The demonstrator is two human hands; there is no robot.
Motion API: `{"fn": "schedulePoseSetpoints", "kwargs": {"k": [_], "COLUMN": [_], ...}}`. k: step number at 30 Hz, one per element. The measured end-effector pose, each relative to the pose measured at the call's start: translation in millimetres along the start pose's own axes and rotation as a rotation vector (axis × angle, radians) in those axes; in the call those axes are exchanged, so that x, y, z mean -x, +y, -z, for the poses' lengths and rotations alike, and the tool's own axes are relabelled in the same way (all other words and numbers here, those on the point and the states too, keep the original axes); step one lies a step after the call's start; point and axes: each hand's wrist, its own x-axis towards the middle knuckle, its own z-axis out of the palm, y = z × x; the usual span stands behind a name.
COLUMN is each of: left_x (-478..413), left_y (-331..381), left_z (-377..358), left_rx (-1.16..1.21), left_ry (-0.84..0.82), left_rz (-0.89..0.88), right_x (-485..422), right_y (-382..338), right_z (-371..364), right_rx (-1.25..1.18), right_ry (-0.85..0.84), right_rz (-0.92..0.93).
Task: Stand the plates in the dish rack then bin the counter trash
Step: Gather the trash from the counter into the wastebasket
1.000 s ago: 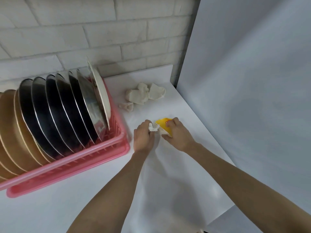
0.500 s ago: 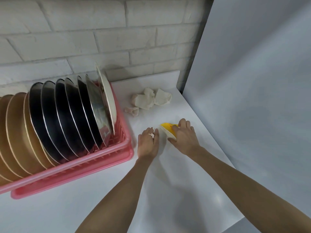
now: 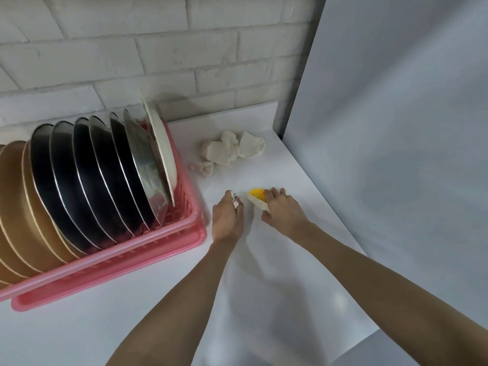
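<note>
Pink slatted plastic dish rack (image 3: 111,262). Round plates (image 3: 87,180): tan, then black with silver rims, one cream. Crumpled paper wads (image 3: 232,150) off-white. Wrapper scrap (image 3: 256,193) yellow-orange, white underside. Desk (image 3: 79,326) plain white.

one head cam, looks fwd and down, close over the counter (image 3: 158,299) toward the brick wall (image 3: 158,48).

A kitchen: at the left a pink rack (image 3: 111,262) packed with upright plates (image 3: 87,180) sits on a white worktop (image 3: 79,326) below a painted brick wall (image 3: 158,48).
</note>
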Motion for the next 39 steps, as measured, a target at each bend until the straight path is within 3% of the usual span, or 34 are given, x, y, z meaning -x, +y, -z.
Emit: {"fn": "schedulePoseSetpoints", "kwargs": {"k": [5,15,25,39], "left_x": [2,34,152,371], "left_y": [10,9,25,72], "left_z": [7,10,29,51], "left_rx": [-0.117,-0.049,0.223,0.298], "left_ry": [-0.025,-0.15,-0.15,-0.449], "left_rz": [-0.132,-0.063,0.031,-0.06], "right_x": [19,92,241,458], "right_y": [-6,-21,-37,-43], "right_z": [7,3,-3,-24], "right_rx": [0.008,-0.139,-0.583,-0.821], "right_ry": [0.008,0.048,0.107,0.301], "right_rz": [0.017,-0.115,-0.238,-0.424]}}
